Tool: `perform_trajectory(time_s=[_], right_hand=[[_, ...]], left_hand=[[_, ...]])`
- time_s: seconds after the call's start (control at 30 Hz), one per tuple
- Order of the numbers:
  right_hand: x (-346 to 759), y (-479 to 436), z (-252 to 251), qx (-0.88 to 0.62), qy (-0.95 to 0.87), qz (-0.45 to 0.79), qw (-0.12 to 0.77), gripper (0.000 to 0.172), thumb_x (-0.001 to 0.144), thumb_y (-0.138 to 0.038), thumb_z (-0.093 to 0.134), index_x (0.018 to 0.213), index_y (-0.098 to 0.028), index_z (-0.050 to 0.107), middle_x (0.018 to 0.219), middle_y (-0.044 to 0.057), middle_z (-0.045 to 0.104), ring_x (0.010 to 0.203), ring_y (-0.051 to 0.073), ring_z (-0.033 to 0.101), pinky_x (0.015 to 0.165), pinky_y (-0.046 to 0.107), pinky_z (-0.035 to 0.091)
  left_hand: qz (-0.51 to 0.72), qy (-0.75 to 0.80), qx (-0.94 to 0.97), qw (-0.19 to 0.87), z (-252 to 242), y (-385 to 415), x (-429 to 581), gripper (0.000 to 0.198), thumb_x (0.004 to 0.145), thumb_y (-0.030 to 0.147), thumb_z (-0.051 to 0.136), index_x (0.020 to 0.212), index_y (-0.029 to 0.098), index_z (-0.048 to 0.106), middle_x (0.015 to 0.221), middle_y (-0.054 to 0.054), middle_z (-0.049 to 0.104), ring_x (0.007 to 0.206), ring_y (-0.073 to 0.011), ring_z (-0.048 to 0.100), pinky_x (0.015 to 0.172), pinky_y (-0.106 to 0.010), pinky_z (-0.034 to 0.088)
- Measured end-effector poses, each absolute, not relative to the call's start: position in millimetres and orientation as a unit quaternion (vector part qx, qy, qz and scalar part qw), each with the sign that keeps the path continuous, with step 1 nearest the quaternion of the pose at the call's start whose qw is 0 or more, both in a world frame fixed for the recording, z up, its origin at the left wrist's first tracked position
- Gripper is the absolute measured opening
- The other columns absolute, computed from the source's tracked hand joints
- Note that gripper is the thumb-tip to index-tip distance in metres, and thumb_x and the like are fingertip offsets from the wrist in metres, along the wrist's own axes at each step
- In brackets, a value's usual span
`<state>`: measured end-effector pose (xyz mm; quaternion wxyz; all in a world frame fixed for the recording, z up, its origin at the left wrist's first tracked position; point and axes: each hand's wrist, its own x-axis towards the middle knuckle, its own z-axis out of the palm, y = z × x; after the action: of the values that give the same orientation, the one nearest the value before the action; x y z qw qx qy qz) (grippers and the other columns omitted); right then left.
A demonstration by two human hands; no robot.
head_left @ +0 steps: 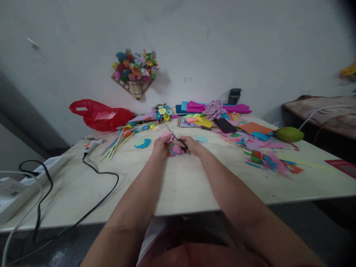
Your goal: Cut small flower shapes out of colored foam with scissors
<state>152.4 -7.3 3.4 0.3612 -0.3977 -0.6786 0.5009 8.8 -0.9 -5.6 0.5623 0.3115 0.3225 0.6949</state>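
Observation:
My left hand (161, 145) is closed on a small pink foam piece (167, 137) over the middle of the table (180, 185). My right hand (191, 144) grips black-handled scissors (175, 138), whose blades point up and left against the pink piece. Under both hands lies a round pink and red foam shape (176, 150). A blue foam flower cut-out (143, 143) lies just left of my left hand.
A glue gun (91, 142) with a black cord and a white power strip (33, 174) sit at the left. A red plastic bag (101, 115), sticks (118, 142), foam flowers, coloured sheets and scraps (264, 152), and a green fruit-like object (289, 134) lie behind and to the right.

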Motion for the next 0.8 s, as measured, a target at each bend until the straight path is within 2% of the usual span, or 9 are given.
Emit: perform_trajectory(time_s=[0.47, 0.8], right_hand=[[152.2, -5.5, 2.7, -0.397, -0.681, 0.493, 0.368, 0.027, 0.071, -0.04, 0.06, 0.065, -0.015, 0.051, 0.046, -0.004, 0.05, 0.035, 0.006, 0.041, 0.032, 0.018, 0.023], [150.6, -5.0, 2.2, -0.389, -0.658, 0.523, 0.377, 0.024, 0.068, -0.036, 0.061, 0.064, -0.015, 0.051, 0.044, -0.005, 0.048, 0.035, 0.006, 0.041, 0.034, 0.018, 0.027]], left_hand=[[0.693, 0.324, 0.311, 0.564, -3.2, -2.5, 8.5, 0.016, 0.055, 0.012, 0.073, 0.069, 0.011, 0.065, 0.063, -0.004, 0.064, 0.058, -0.0119, 0.06, 0.063, -0.025, 0.05], [0.697, 0.315, 0.305, 0.567, 0.1, -5.7, 7.9, 0.015, 0.057, 0.01, 0.071, 0.07, 0.01, 0.063, 0.064, -0.005, 0.064, 0.061, -0.0125, 0.061, 0.062, -0.023, 0.051]])
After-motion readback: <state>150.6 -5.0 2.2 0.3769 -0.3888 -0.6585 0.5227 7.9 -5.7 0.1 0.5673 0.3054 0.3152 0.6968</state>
